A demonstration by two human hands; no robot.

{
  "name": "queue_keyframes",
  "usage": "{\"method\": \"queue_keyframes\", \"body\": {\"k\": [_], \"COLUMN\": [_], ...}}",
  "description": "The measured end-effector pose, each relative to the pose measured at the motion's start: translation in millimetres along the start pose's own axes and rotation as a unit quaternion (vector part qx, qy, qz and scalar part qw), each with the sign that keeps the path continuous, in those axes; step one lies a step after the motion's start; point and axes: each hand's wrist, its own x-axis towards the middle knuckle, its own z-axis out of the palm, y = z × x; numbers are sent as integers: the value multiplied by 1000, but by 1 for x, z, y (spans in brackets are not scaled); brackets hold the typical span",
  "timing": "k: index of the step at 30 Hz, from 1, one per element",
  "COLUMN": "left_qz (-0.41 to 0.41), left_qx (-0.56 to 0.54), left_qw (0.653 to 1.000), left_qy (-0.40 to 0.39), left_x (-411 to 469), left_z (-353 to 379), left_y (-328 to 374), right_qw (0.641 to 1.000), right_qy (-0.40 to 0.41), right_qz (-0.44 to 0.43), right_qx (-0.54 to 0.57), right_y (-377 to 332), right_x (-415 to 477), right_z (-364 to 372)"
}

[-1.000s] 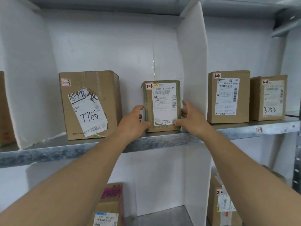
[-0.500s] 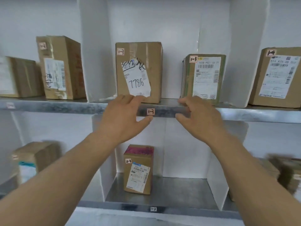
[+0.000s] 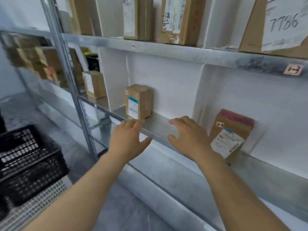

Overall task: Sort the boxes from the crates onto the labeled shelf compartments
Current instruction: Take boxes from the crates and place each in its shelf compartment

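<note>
Two boxes stand nearest you on the middle shelf (image 3: 160, 126): a small box (image 3: 138, 101) upright toward the back of its compartment, just beyond your left hand (image 3: 128, 139), and a pink-topped box (image 3: 233, 130) tagged 2-3 in the next compartment, just beside your right hand (image 3: 188, 139). Both hands are empty, fingers spread and loose, hovering at the shelf's front edge. The pink-topped box sits near the front, so a careless swing of your right wrist could, by my judgement, clip it and tip it off. The black crate (image 3: 25, 155) lies low to your left; blur smears most tags, so a hurried grab there risks a misread label and a box in the wrong compartment.
</note>
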Motion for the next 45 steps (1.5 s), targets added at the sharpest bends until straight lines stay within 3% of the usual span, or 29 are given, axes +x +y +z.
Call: {"method": "queue_keyframes", "body": {"k": [7,25,35,45], "left_qz": [-94,-322,-450,-540], "left_qx": [39,69,53,86], "left_qw": [993,943,890,834], "left_qy": [-57,-55,-47,-70], "left_x": [-38,-151,-214,-202], "left_z": [2,-56,-58,-60], "left_y": [-120,-448,-542,-637], "right_qw": [996,949,892,849], "right_qy": [-77,-172,-220,-228], "right_qz": [-48,-262,-394,-477], "right_qx": [-11,-27,-28,11], "right_y": [-91,-429,-564,-667], "right_x": [36,136,159,224], "right_z": [63,207,273,332]}}
